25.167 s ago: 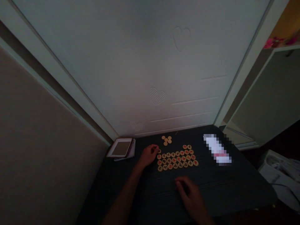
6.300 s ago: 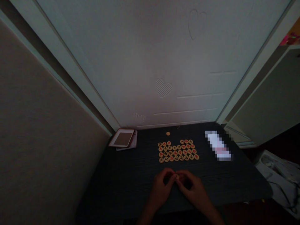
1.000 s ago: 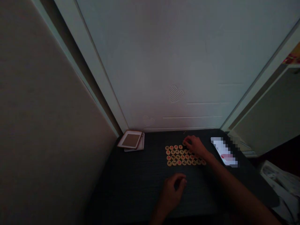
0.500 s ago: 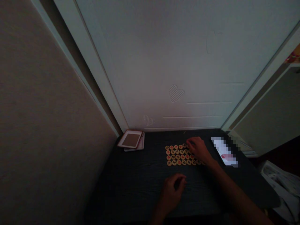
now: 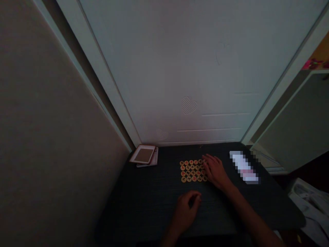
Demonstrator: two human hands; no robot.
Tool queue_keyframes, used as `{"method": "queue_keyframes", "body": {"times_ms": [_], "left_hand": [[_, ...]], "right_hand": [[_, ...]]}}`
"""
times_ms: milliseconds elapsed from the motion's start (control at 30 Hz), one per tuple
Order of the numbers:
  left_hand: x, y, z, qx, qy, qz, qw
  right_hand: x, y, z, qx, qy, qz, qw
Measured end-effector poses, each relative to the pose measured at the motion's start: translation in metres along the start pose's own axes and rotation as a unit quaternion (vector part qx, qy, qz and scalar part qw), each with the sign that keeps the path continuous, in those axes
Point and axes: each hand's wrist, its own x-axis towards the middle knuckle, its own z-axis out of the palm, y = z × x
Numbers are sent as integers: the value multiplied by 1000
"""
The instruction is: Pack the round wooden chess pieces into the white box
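Observation:
Round wooden Chinese chess pieces [image 5: 192, 173] with red and dark characters lie face up in neat rows on the dark tabletop. My right hand [image 5: 216, 172] rests over the right end of these rows, its fingers stretched out and touching or just above the pieces. Some pieces are hidden under it. Nearer the front edge, my left hand [image 5: 187, 207] hovers over or rests on the table, apart from the pieces. Its fingers are curled round with the thumb and forefinger tips together; whether anything is between them is hidden.
A shallow box and its lid [image 5: 144, 155] lie stacked at the table's back left corner. A lit phone [image 5: 243, 166], blurred out, lies to the right. Behind the dark table [image 5: 144, 199] stands a white panel [image 5: 164, 68] with embossed hearts. White items [image 5: 312, 202] sit at lower right.
My right hand has gone from a pinch at the back row to flat, outstretched fingers over the right end of the rows. My left hand keeps its pose. The view has shifted slightly.

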Motion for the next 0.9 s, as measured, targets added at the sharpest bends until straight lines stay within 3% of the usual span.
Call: {"method": "queue_keyframes", "body": {"times_ms": [100,200,333,433,500,533,700,900], "left_hand": [[-1,2,0,-28,9,-1,1000],[3,4,-18,-47,17,11,999],[32,-3,-85,102,79,76,989],[64,-21,-144,304,162,105,933],[80,-35,-172,437,181,74,878],[85,-42,-181,454,183,63,870],[92,-62,-192,480,198,39,854],[91,-55,-190,479,214,56,849]], "right_hand": [[-23,-15,-6,14,28,15,999],[-55,-37,-6,94,22,17,995],[-89,-57,4,182,-29,26,983],[-101,-57,12,200,-21,55,978],[-104,-53,16,204,-15,73,976],[-105,-51,18,205,-11,81,975],[-105,-48,18,202,-2,100,974],[-105,-47,15,208,18,116,971]]}}
